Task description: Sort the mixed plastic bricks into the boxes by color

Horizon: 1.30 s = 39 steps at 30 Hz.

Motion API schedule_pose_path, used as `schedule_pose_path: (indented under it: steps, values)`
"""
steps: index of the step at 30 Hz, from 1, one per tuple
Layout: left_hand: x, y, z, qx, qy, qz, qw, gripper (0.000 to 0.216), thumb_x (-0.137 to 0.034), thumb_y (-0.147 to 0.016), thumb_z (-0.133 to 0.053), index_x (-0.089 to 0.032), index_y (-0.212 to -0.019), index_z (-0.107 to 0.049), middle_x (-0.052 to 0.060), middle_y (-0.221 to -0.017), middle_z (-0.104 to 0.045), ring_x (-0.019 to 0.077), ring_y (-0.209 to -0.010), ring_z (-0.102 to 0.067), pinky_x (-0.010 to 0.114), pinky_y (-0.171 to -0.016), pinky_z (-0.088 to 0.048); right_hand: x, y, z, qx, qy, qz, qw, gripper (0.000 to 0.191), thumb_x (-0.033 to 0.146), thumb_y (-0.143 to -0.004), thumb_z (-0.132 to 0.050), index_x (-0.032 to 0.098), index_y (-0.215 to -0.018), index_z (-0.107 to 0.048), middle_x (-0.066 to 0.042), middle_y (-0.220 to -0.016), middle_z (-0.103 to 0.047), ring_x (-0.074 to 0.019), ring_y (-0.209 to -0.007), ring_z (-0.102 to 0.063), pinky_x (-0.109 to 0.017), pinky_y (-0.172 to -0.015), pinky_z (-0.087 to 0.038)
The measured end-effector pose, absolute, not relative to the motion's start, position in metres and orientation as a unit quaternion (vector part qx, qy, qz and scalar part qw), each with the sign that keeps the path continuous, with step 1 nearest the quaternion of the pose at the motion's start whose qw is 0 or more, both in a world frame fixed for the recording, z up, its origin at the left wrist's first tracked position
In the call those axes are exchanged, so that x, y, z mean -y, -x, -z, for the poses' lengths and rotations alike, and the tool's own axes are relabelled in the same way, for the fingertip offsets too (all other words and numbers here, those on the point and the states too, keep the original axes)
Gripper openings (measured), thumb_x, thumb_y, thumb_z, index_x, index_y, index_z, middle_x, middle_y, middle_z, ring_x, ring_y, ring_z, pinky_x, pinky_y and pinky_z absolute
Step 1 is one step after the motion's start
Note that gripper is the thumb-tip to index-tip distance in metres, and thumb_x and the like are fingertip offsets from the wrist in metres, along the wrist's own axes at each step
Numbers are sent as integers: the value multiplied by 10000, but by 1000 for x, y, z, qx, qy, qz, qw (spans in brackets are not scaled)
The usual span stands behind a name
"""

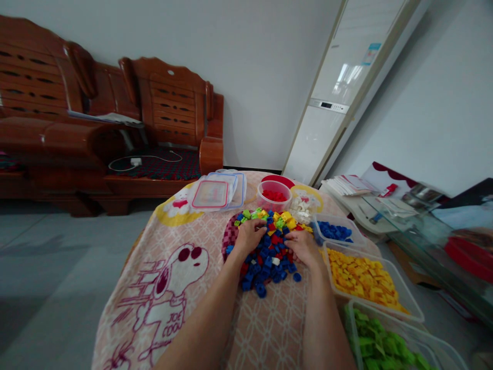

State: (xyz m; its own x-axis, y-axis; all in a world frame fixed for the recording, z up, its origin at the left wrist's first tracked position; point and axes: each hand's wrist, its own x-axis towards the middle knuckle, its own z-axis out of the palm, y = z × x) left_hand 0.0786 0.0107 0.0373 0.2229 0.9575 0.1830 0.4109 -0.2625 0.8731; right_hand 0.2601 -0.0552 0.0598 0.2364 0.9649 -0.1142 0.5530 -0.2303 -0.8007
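Note:
A pile of mixed toy building bricks, mostly blue with red, yellow, green and white ones, lies in front of me on a patterned cloth. My left hand rests on the pile's left side with its fingers curled together; whatever lies between them is too small to make out. At the right edge of the heap is my right hand, its fingers bent and slightly apart, touching or just over blue and red bricks. Beyond the hands, yellow and light green bricks form the far side of the pile.
Red bricks fill a round tub, with white bricks beside it. Along the right stand boxes of blue, yellow and green bricks. Clear lids lie at the back left. A glass table stands right.

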Motion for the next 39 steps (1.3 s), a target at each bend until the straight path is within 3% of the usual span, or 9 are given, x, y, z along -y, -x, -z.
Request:
schedule_pose_path:
  steps: [7,13,21,26,29,34,39]
  values:
    - [-13,-78,-35,-488,-701,-382,353,262,-167,-774,-620,-169,-1017,-719,34,-830,-736,164,-770,-678,268,-760,-530,56,-258,-62,522,721,-320,324,87,213,-712,-573,186,-729,-655,52,-453,-544,-113,-334,-498,-196,-300,-350]
    - [-12,-78,-36,-484,-702,-382,357,253,-171,-775,-617,-174,-1005,-722,36,-847,-739,165,-777,-680,271,-770,-531,54,-265,-59,519,679,-352,382,125,283,-714,-570,170,-713,-623,37,-507,-591,-103,-358,-526,-188,-323,-402]
    - [-14,-78,-33,-486,-700,-382,357,254,-177,-772,-615,-172,-1002,-723,36,-848,-738,162,-768,-677,263,-750,-529,53,-276,-66,376,641,-294,601,294,366,-629,-674,127,-791,-622,10,-525,-629,-128,-385,-575,-205,-347,-465]
    - [-14,-78,-33,-491,-701,-381,351,254,-182,-774,-612,-179,-1003,-722,28,-830,-735,153,-761,-672,253,-733,-525,50,-297,-59,221,585,-202,754,309,309,-608,-673,140,-848,-574,12,-547,-640,-172,-474,-645,-249,-431,-546]
    - [-13,-78,-34,-489,-701,-382,352,255,-182,-775,-610,-172,-1004,-720,32,-821,-733,156,-764,-673,256,-736,-524,50,-308,-57,165,553,-149,803,323,223,-600,-640,141,-903,-567,13,-595,-652,-188,-581,-688,-274,-513,-585]
    - [-13,-77,-34,-486,-702,-383,352,250,-176,-774,-610,-179,-998,-721,32,-820,-733,154,-755,-672,259,-738,-524,50,-312,-55,171,573,-149,787,374,201,-598,-614,131,-965,-588,8,-615,-657,-206,-599,-690,-288,-488,-580]
    - [-13,-78,-34,-489,-703,-379,351,255,-175,-774,-608,-167,-1003,-720,34,-810,-730,154,-737,-666,262,-735,-523,51,-298,-60,256,620,-200,714,280,289,-634,-620,135,-868,-628,-16,-598,-660,-183,-510,-648,-252,-418,-525]
